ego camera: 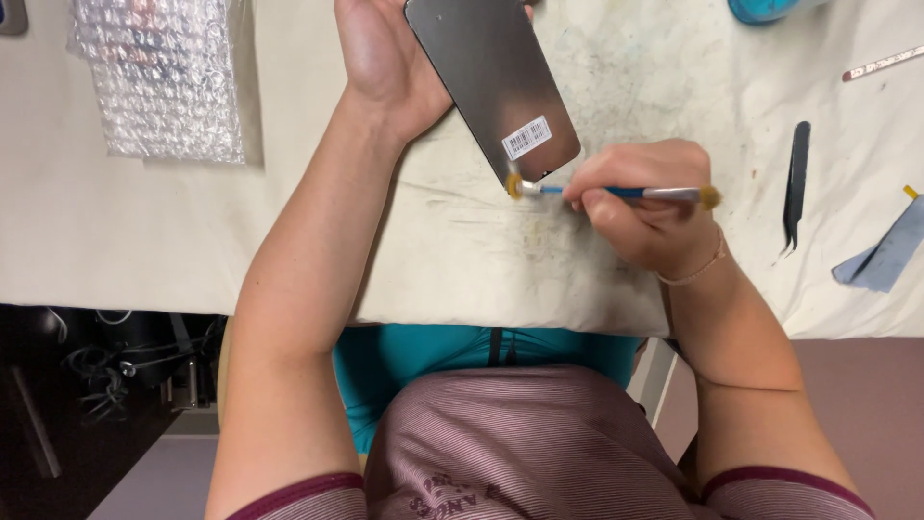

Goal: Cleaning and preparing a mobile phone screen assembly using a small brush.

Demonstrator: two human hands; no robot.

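Wide pale work cloth (115, 221) across the whole table, stained and scuffed in the middle. Up at the far left, a sheet of bubble wrap (159, 77), lying flat, well apart from the action.

Centre stage: a dark flat panel (486, 82) with a white sticker near its lower end, tilted off the cloth and angled down toward the right, lower corner presented to the brush. Probably raised that way to bring the edge within easy reach.

Left hand (385, 58) behind and under the panel's left edge, palm cupped against it, forearm running straight up from the body. Fingers mostly hidden behind the panel, so a closed supporting hold, how tight impossible to tell.

Right hand (645, 207) low on the cloth, heel resting for steadiness, fingers curled and pinched shut around a thin blue-handled brush (616, 193). Brush held level, yellowish tip touching the panel's bottom corner, a second tuft poking out past the hand on the right. Thin bracelet at the wrist.

Off to the right, parked out of the way: black tweezers (795, 183), a blue-grey strip (885, 252) with a yellow tab, a slim ruler-like stick (881, 64), and a teal round object (765, 10) at the top edge.
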